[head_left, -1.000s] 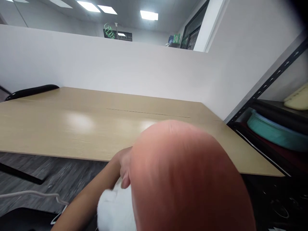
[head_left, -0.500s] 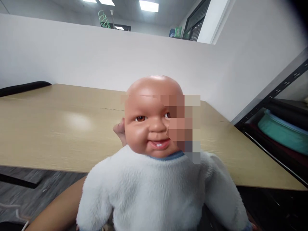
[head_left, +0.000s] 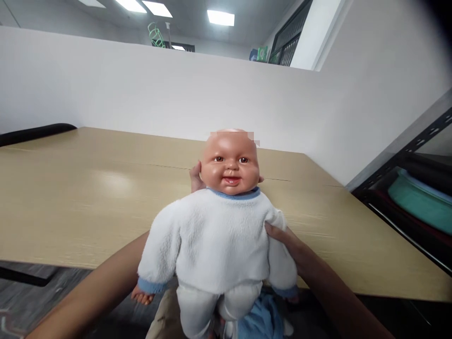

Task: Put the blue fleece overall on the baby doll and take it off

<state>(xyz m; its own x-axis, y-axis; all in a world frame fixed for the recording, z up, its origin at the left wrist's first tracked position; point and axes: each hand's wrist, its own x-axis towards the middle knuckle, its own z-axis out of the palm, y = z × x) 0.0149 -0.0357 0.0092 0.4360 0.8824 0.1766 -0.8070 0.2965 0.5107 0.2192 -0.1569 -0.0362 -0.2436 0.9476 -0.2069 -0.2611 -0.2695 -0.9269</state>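
A baby doll (head_left: 222, 240) in a white fleece top with blue collar and cuffs faces me, upright, in the middle of the head view. Behind its head and neck is my left hand (head_left: 195, 177), closed in support; only its thumb side shows past the doll's cheek. My right hand (head_left: 280, 235) grips the doll's side under the arm, thumb on the front of the top, other fingers hidden behind. White trousers (head_left: 197, 306) cover the doll's legs, which hang at the bottom of the view. Below them lies a blue cloth (head_left: 261, 320), partly hidden.
A light wooden table (head_left: 106, 207) spreads behind the doll, up to a white partition wall (head_left: 134, 89). At the right stands a dark metal rack (head_left: 406, 153) holding a teal basin (head_left: 420, 200). Grey flooring (head_left: 67, 292) shows at lower left.
The doll has moved away from me and looks smaller, so its trousers now show. My right hand has come into view at its side. The view has tilted slightly up.
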